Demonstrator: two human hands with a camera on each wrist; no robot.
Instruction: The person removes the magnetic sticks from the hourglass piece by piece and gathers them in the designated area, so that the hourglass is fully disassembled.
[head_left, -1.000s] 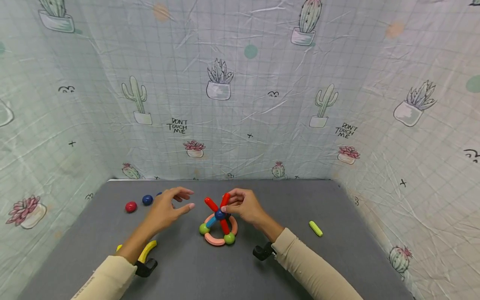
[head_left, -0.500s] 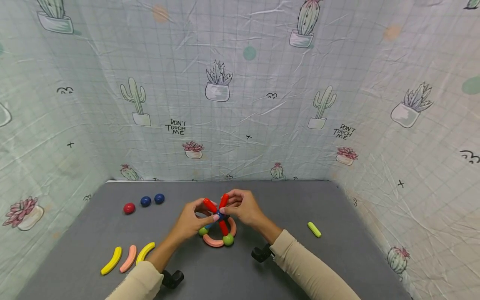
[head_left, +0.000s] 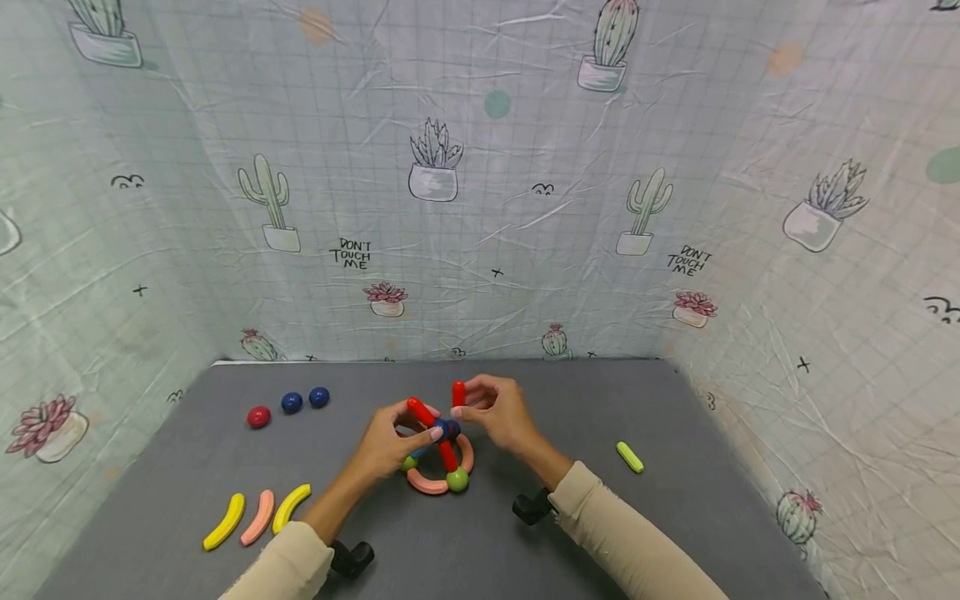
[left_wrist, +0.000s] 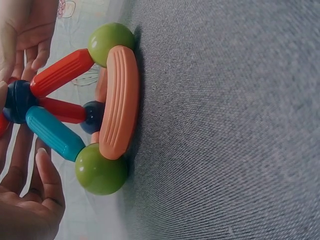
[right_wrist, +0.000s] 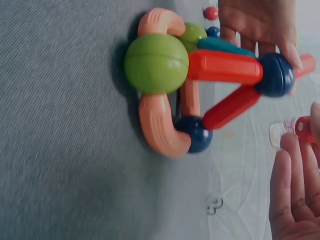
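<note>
A pyramid of ball-and-stick toy pieces stands on the grey table. Its base ring has pink curved sticks (left_wrist: 120, 102), two green balls (right_wrist: 156, 63) and a dark blue ball (right_wrist: 195, 133). Two red sticks and one light blue stick (left_wrist: 55, 132) rise to a blue top ball (right_wrist: 276, 75). My left hand (head_left: 381, 443) grips that top ball, thumb against it; another red stick (head_left: 422, 410) points up from it. Just right of it, my right hand (head_left: 502, 414) pinches a separate red stick (head_left: 458, 394), its lower end apart from the ball in the right wrist view.
Left on the table lie a red ball (head_left: 258, 417) and two blue balls (head_left: 292, 402). Nearer, beside my left forearm, are two yellow curved sticks (head_left: 224, 522) and a pink one (head_left: 258, 517). A short yellow-green stick (head_left: 630, 457) lies to the right.
My left hand has come in from the left and taken hold of the top ball. My right hand has pulled its red stick off the ball, up and slightly right.
</note>
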